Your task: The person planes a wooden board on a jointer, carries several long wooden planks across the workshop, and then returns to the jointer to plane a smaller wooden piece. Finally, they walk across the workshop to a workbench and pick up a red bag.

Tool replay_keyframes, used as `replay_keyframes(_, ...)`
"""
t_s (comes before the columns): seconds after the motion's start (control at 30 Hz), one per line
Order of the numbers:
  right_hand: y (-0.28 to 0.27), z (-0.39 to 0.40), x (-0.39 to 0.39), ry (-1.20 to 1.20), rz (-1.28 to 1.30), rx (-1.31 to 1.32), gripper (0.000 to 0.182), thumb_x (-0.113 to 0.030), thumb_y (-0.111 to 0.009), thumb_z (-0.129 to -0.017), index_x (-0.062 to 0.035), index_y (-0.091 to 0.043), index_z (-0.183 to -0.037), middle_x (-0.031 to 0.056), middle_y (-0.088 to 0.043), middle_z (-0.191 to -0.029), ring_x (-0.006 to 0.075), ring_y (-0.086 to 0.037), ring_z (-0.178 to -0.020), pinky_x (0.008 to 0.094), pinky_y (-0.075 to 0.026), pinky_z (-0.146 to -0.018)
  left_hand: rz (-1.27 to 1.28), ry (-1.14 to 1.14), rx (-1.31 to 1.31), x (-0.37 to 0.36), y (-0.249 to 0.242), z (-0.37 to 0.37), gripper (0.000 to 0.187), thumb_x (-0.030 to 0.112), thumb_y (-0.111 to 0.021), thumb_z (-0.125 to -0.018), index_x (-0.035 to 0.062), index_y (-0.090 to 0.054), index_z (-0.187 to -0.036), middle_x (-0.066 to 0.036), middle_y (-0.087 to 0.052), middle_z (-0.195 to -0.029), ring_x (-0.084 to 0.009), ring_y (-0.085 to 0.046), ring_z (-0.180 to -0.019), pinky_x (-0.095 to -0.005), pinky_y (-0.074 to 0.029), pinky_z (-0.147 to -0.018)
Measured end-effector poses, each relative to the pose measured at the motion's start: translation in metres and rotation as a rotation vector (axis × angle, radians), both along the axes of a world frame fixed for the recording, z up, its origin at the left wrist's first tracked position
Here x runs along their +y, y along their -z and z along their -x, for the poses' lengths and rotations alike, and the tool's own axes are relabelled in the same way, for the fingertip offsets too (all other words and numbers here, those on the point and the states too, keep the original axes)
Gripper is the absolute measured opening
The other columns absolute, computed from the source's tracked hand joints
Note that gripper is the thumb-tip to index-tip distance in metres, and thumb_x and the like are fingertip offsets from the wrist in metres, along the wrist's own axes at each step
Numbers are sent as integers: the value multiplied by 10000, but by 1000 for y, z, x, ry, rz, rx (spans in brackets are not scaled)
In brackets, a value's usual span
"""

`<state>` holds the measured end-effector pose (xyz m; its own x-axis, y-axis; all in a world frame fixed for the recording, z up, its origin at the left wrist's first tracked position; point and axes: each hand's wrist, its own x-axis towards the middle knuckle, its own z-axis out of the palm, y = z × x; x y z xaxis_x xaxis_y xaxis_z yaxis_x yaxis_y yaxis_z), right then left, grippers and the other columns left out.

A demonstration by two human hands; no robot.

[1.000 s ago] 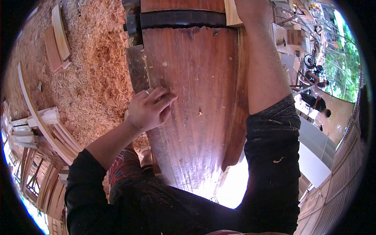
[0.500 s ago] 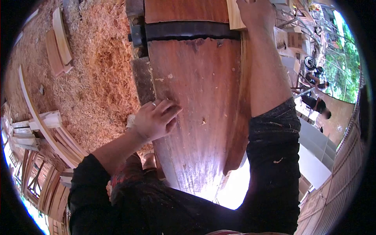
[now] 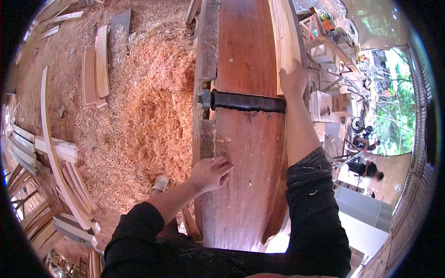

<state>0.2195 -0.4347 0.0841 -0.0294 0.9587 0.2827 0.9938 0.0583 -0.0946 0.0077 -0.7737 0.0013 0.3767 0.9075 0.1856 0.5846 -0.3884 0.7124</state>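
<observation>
A long pale wooden board (image 3: 282,37) lies along the right edge of a reddish wooden machine bed (image 3: 248,51). My right hand (image 3: 295,81) grips the near end of this board, its thumb on the top face and the other fingers hidden at the far side. Across the bed, just beyond my left hand, runs a dark cylinder (image 3: 245,101) set in a gap, with a bolted mount at its left end. My left hand (image 3: 211,173), wearing a ring, is over the bed's near left part with fingers loosely bent and nothing seen in them.
Wood shavings (image 3: 153,120) cover the ground at left. Loose boards (image 3: 96,69) lie there, and a long strip (image 3: 53,139) leans over stacked timber. At right are cardboard boxes (image 3: 343,104), pale panels (image 3: 361,222) and another person (image 3: 366,169) farther off.
The view has shifted, so the dark cylinder appears lower and more of the pale board shows. My right hand still grips the board; my left hand stays over the bed.
</observation>
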Motion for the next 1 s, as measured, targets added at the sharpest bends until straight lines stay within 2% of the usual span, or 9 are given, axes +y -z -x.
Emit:
replay_keyframes(0.1, -12, -2, 8, 131, 146, 33, 504, -163, -672, -853, 69, -615, -1297, 277, -657, -1274, 409, -627, -1203, 499, -465, -1061, -4, -7, -12, -1, -4, 3, 288, 254, -745, -827, 199, -718, -1108, -19, -673, -1065, -243, -688, -712, -398, -585, -630)
replay_keyframes(0.2, 42, -49, 16, -75, -282, -310, 446, -188, -632, -872, -45, -663, -1294, 289, -704, -1141, 483, -671, -1056, 559, -517, -966, 4, -10, -16, 1, -7, 4, 278, 246, -740, -828, 194, -718, -1100, -22, -668, -1052, -248, -685, -708, -399, -584, -631)
replay_keyframes(0.3, -3, -19, 6, 55, 125, -124, 369, -98, -573, -866, 40, -697, -1185, 306, -717, -1037, 444, -699, -1031, 534, -537, -929, 26, -24, -26, 1, -3, 3, 267, 245, -739, -825, 186, -716, -1084, -24, -665, -1047, -252, -684, -707, -403, -584, -633)
replay_keyframes(0.4, -2, -14, 12, 82, 166, -285, 345, -95, -575, -865, 21, -711, -1160, 294, -726, -977, 445, -718, -957, 542, -557, -875, 47, 1, -10, 2, -6, 2, 258, 248, -738, -822, 178, -714, -1069, -23, -669, -1060, -254, -687, -714, -403, -583, -638)
replay_keyframes(0.5, -2, -37, 15, -172, 98, -173, 303, -128, -601, -869, 12, -722, -1109, 284, -727, -964, 437, -721, -922, 534, -567, -839, 3, -6, -25, 2, -2, 1, 257, 254, -738, -823, 176, -712, -1066, -20, -674, -1075, -253, -689, -721, -401, -581, -640)
replay_keyframes(0.6, -27, -39, 7, -101, 229, -8, 281, -192, -649, -864, 2, -734, -1049, 273, -732, -975, 425, -723, -910, 524, -565, -844, 0, 1, -27, 1, 0, 1, 270, 262, -737, -824, 180, -705, -1080, -20, -674, -1083, -251, -690, -725, -398, -580, -640)
replay_keyframes(0.7, -21, -42, 7, 91, 211, -83, 269, -233, -727, -788, -2, -744, -925, 261, -721, -912, 433, -694, -838, 493, -555, -752, 26, 13, 14, 3, -4, 2, 282, 265, -735, -825, 184, -697, -1093, -18, -672, -1082, -249, -690, -726, -399, -580, -638)
replay_keyframes(0.9, -19, -21, -1, 104, 91, -147, 517, -433, -779, -761, 58, -735, -915, 267, -735, -945, 430, -714, -901, 507, -564, -836, 27, -8, 12, 2, -7, 1, 270, 261, -731, -826, 184, -692, -1082, -13, -669, -1074, -250, -690, -727, -399, -584, -637)
replay_keyframes(1.0, -23, 8, 8, 39, 316, -145, 631, -547, -753, -774, 60, -744, -947, 273, -737, -992, 426, -721, -976, 501, -563, -893, 23, -4, -5, 2, -3, 1, 261, 253, -729, -825, 179, -689, -1072, -22, -665, -1082, -257, -689, -724, -400, -585, -636)
